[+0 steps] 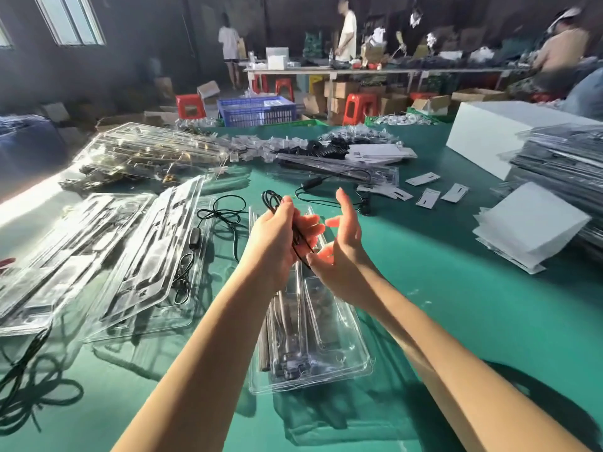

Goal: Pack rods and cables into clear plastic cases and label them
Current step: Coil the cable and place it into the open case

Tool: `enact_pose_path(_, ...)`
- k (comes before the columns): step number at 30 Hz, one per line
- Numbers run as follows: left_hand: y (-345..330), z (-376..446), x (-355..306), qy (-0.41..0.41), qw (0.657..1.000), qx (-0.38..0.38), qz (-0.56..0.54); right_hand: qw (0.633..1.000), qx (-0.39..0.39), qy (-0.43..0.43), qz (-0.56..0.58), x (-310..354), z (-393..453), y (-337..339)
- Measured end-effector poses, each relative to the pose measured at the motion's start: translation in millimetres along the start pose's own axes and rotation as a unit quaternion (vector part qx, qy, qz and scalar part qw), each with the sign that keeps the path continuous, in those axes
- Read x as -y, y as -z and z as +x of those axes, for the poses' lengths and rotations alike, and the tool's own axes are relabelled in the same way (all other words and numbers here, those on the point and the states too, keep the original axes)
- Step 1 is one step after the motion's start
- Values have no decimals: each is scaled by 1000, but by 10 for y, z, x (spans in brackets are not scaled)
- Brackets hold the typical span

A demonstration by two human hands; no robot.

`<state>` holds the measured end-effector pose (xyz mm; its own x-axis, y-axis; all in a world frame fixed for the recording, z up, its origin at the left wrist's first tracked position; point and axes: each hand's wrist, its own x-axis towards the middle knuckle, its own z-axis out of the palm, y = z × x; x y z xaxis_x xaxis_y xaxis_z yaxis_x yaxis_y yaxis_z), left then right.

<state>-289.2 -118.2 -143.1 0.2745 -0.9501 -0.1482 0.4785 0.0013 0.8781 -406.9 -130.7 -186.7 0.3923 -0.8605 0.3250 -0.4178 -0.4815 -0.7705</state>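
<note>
My left hand [277, 234] grips a coiled black cable [271, 199], whose loop sticks out above the fingers and whose tail runs down past the palm. Beside it, my right hand [342, 246] is spread with the fingers straight, its palm turned toward the cable. Both hands hover over an open clear plastic case [326, 357] on the green table. Metal rods [275, 340] lie in the case's left channel.
Packed clear cases [98, 252] overlap on the left, with loose black cables [225, 213] next to them. White label cards [427, 197] and a stack of white sheets [532, 226] lie on the right. Another cable [326, 185] lies beyond the hands. People work at far tables.
</note>
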Motion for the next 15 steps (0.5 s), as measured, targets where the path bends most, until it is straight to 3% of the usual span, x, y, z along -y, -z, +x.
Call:
enact_pose_path(3,43,5,-52,36,994,15,-104,989,126,-63,42,-86,64,202)
enact_pose_path(5,97,-14,-86,26,999,27,-38,984,134,-77,90,-147,102,387)
enact_pose_path(7,128,-45,-76,0,992,71,106,979,134,-77,135,-187,110,545)
enact_pose_path(10,102,-86,0,-64,921,147,356,975,102,-59,189,-189,118,702)
enact_pose_path(13,15,-128,95,-117,851,204,470,982,-5,-44,184,-126,153,690)
enact_pose_path(15,-14,-133,141,-177,805,197,531,980,-64,-26,188,-72,153,614)
